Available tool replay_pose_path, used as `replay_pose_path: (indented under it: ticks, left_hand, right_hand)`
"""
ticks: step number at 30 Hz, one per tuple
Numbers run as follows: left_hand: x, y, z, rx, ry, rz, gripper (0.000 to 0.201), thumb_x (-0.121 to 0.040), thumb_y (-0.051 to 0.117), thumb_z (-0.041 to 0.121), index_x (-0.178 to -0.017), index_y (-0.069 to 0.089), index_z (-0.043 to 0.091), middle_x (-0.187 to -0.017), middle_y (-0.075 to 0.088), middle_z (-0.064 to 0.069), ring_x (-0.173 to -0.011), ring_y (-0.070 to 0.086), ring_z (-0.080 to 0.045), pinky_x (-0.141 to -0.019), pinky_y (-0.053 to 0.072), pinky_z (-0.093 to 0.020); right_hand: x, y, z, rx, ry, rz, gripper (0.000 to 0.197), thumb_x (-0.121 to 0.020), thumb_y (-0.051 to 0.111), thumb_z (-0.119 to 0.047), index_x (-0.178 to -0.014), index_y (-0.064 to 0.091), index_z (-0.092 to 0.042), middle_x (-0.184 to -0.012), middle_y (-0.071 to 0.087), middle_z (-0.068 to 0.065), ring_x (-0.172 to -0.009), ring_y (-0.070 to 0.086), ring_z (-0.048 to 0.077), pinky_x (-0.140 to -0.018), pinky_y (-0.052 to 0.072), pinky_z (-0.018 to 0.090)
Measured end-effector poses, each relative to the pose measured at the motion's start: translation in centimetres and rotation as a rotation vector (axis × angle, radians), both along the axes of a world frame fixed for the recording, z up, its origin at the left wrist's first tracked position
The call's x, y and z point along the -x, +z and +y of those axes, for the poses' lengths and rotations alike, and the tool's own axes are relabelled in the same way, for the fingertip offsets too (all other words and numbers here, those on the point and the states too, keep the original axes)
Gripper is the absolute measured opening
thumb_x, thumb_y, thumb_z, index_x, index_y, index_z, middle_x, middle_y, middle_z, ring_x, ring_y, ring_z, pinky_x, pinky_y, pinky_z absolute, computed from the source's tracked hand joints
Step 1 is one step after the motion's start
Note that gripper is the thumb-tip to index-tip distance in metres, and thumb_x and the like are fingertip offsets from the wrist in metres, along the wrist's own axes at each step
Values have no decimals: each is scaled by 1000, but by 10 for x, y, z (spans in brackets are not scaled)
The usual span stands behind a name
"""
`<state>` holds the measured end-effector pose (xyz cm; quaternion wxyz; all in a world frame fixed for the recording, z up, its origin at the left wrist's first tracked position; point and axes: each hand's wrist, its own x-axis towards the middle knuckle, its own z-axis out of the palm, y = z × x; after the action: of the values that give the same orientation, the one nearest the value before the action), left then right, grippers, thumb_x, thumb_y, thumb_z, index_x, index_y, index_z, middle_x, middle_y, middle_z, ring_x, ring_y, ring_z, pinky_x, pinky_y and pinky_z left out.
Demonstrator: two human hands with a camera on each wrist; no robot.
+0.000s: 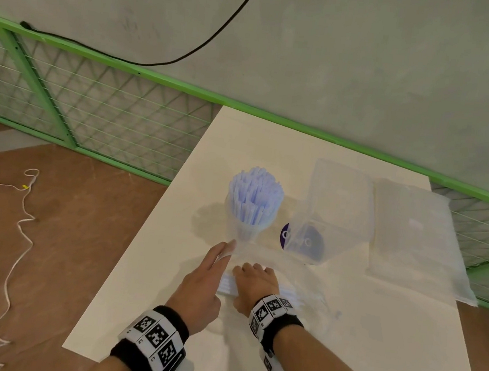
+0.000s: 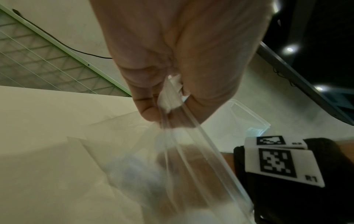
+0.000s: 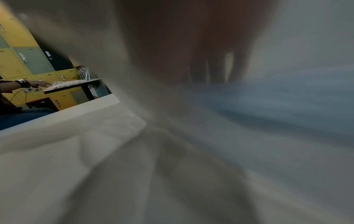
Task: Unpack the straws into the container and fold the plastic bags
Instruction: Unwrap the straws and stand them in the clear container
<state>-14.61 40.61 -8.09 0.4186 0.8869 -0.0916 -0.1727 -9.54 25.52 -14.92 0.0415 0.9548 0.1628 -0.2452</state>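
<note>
A clear plastic bag [image 1: 262, 256] lies on the white table [image 1: 340, 348] in front of me. My left hand [image 1: 228, 246] pinches its open edge between thumb and fingers and lifts it; the left wrist view shows this pinch [image 2: 168, 106] on the bag [image 2: 191, 166]. My right hand [image 1: 250, 273] reaches into the bag, fingers curled down over a bundle of pale blue straws [image 1: 227, 285]. The right wrist view is blurred, with fingers [image 3: 216, 69] above blue straws [image 3: 277, 98]. Behind the hands, a clear cup [image 1: 247, 231] stands upright and holds several straws [image 1: 256, 192].
A clear rectangular container [image 1: 339, 196] leans beside the cup, over a purple disc [image 1: 284, 235]. Another flat plastic bag [image 1: 414, 235] lies at the table's right edge. A green mesh fence [image 1: 93, 107] runs behind the table. A white cord [image 1: 18, 235] trails on the brown floor at left.
</note>
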Motion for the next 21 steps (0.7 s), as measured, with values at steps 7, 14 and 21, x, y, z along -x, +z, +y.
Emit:
replay_pose_path:
  ticks: [7, 14, 21]
  left_hand:
    - [-1, 0, 1, -13, 5, -1, 103, -72, 40, -16, -153, 8, 38, -157, 4, 22, -124, 48, -19, -89, 38, -13]
    - [-5, -2, 10, -36, 45, -31, 104, -69, 40, -16, -153, 11, 39, -156, 7, 24, -116, 53, -18, -88, 47, -23]
    - [-9, -2, 8, -57, 55, -23, 103, -70, 41, -15, -152, 11, 40, -156, 6, 23, -113, 55, -19, -89, 49, -27]
  right_hand:
    - [1, 8, 3, 5, -21, 28, 32, -87, 53, -26, -118, 50, -19, -113, 59, 6, -109, 56, 29, -96, 37, 41]
    - [16, 18, -26, -383, -297, 93, 18, -93, 52, -36, -97, 51, -19, -95, 60, 5, -81, 53, 23, -69, 37, 27]
    - [42, 46, -43, -965, -535, -117, 35, -85, 71, -30, -60, 50, -15, -53, 43, -7, -52, 36, 7, -52, 33, 22]
